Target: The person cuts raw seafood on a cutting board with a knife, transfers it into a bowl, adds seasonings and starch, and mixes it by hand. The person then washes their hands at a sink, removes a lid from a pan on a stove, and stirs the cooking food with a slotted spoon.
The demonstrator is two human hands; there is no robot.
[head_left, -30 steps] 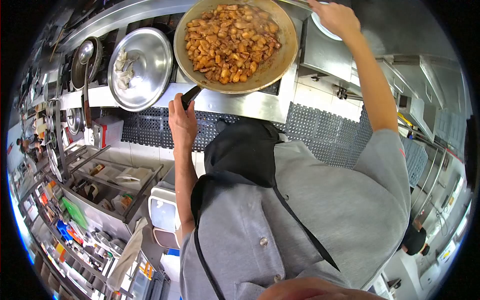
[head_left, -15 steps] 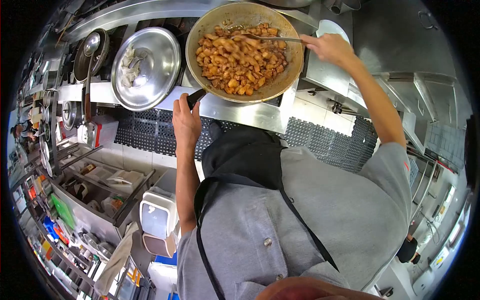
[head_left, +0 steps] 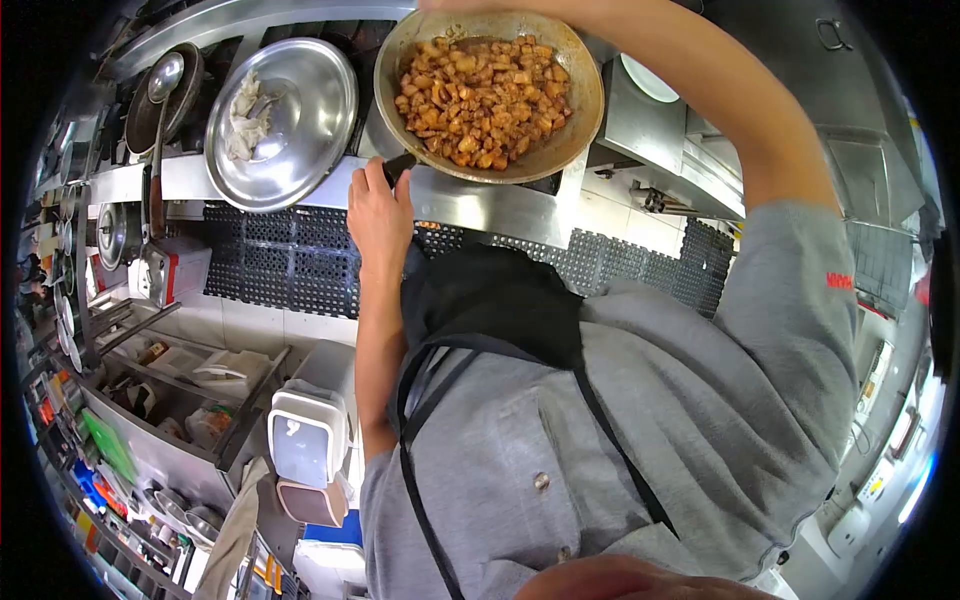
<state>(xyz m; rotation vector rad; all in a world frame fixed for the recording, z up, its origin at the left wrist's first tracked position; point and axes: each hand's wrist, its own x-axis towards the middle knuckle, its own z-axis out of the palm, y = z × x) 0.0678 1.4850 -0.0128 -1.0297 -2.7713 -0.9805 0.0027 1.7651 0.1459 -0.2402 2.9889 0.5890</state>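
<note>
A wide pan full of browned, diced food sits on the stove at the top centre. My left hand is closed round the pan's black handle, at the pan's lower left. My right arm reaches across the far rim of the pan toward the upper left, and the right hand itself lies beyond the top edge of the picture. No spoon shows in the pan. Left of the pan, a round metal lid carries a crumpled pale cloth.
A dark pan with a ladle stands at the far left of the stove. A white plate rests on the steel counter to the right. Lidded bins and a steel drawer unit stand at lower left.
My right hand has moved from the pan's right side up and left, out of the picture; the spoon it held is no longer visible. My left hand still holds the handle.
</note>
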